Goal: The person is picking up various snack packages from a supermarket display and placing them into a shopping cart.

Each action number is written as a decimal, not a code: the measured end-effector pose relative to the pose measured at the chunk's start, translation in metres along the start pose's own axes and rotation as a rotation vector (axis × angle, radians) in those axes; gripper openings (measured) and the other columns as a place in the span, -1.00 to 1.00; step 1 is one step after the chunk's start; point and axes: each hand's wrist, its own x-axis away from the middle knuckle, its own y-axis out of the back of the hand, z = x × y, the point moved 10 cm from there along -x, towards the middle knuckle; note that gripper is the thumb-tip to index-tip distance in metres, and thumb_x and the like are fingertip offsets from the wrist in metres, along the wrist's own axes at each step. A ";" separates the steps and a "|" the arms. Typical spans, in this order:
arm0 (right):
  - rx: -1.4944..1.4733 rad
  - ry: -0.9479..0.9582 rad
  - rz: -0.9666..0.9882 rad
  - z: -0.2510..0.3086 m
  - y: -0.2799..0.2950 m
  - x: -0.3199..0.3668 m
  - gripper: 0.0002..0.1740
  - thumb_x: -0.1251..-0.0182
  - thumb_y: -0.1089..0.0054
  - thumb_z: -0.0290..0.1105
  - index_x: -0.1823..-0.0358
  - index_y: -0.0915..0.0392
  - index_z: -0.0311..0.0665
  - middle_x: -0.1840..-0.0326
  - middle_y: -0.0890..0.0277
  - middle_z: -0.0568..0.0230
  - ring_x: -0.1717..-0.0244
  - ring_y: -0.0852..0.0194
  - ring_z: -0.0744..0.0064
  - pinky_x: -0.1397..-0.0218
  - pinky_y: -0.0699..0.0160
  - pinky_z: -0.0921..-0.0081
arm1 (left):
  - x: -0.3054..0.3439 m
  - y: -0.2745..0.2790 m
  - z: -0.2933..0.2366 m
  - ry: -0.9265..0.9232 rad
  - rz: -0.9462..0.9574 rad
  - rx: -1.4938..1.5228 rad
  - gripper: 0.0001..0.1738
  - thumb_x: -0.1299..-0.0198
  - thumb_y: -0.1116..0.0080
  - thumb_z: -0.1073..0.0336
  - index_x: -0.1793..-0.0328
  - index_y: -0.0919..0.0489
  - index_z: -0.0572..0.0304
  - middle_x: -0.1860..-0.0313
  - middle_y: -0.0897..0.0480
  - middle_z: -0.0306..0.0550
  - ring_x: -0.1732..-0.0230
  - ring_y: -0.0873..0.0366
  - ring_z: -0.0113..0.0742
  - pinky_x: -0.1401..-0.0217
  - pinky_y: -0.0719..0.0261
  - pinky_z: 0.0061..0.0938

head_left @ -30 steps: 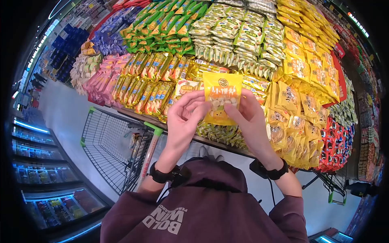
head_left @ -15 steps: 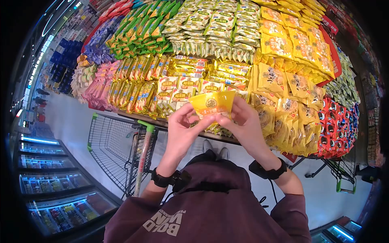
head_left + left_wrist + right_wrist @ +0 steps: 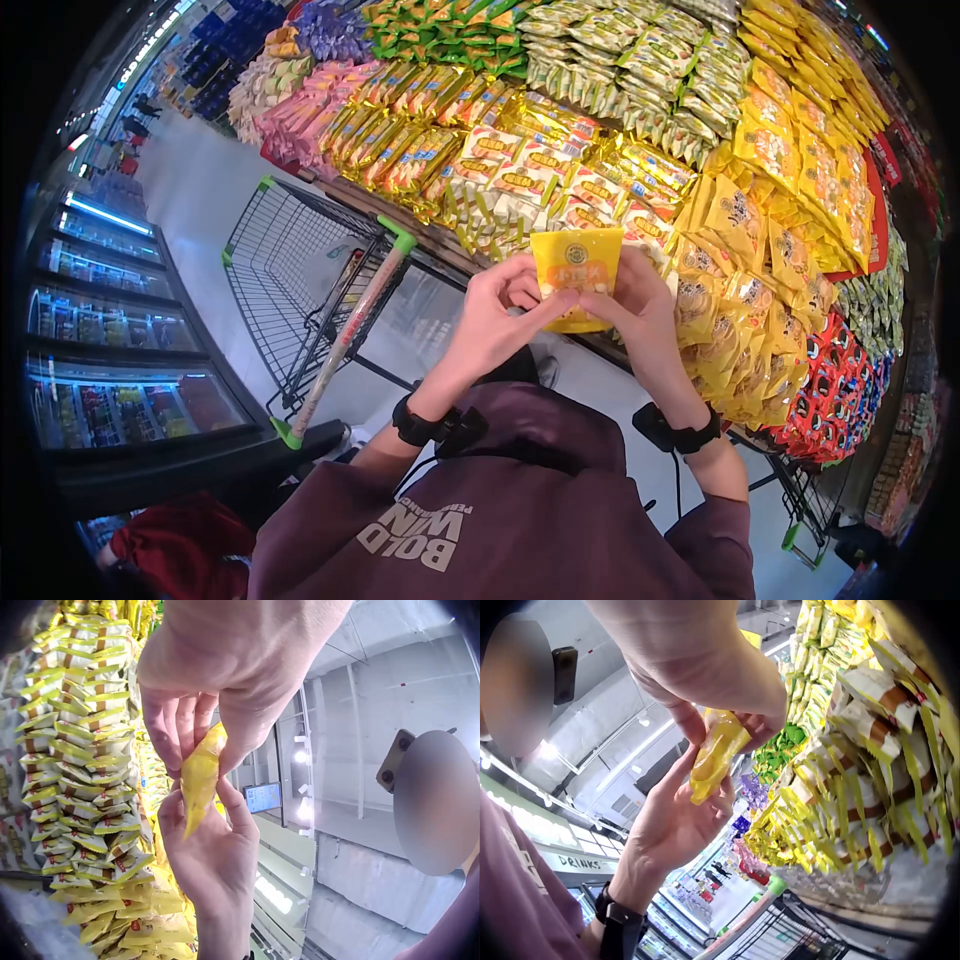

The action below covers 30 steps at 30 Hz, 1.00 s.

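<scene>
A small yellow snack bag with an orange label faces the head camera, held up before the chest. My left hand pinches its left edge, thumb across the front and fingers behind. On the other edge my right hand grips it the same way, and the two thumb tips lie close together on the lower front. Seen edge-on in the left wrist view, the bag looks plump and slightly bent. The right wrist view has the yellow bag creased between both hands. Fingers behind the bag are partly hidden.
Behind the hands rises a stepped display of piled snack packs. Larger yellow bags hang at its right, above red packs. A shopping cart stands at left, near lit freezers. Someone in red clothing is at the lower left.
The bag tipped back and sank half a second ago; now its front faces the head camera again. The head view has turned, shifting the display and cart, and red clothing has appeared at lower left.
</scene>
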 end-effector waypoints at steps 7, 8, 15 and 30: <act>0.178 0.091 0.078 0.004 -0.016 -0.010 -0.50 -0.27 -0.27 -0.48 -0.23 -0.36 -0.35 -0.10 -0.53 0.22 -0.01 -0.49 0.59 0.06 -0.52 0.62 | 0.009 0.010 -0.002 0.011 -0.057 0.129 -0.60 -0.22 -0.30 0.34 -0.14 -0.50 0.35 0.31 -0.67 -0.30 0.44 -0.48 -0.76 0.40 -0.48 -0.77; 0.202 0.169 0.056 0.010 -0.020 -0.013 -0.51 -0.27 -0.27 -0.49 -0.22 -0.37 -0.34 -0.10 -0.53 0.21 -0.01 -0.49 0.58 0.04 -0.53 0.59 | 0.009 0.016 -0.001 0.007 -0.081 0.121 -0.59 -0.22 -0.30 0.33 -0.14 -0.50 0.35 0.31 -0.67 -0.29 0.45 -0.48 -0.75 0.41 -0.49 -0.77; 0.821 0.512 0.067 0.040 -0.078 -0.027 -0.37 -0.08 -0.41 -0.44 -0.23 -0.39 -0.28 -0.19 -0.43 0.03 -0.16 -0.44 0.08 -0.23 -0.39 0.25 | 0.006 0.070 -0.006 -0.056 -0.258 0.145 -0.60 -0.19 -0.32 0.32 -0.10 -0.51 0.33 0.30 -0.67 -0.25 0.39 -0.55 -0.69 0.35 -0.54 -0.71; 0.808 0.235 0.442 -0.030 -0.229 -0.130 -0.26 -0.02 -0.40 -0.45 -0.27 -0.29 -0.34 -0.13 -0.43 -0.04 -0.16 -0.44 -0.01 -0.22 -0.41 0.26 | -0.017 0.218 -0.013 -0.023 -0.166 -0.009 -0.60 -0.12 -0.39 0.21 0.03 -0.57 0.33 0.25 -0.64 -0.23 0.25 -0.55 -0.60 0.22 -0.54 -0.61</act>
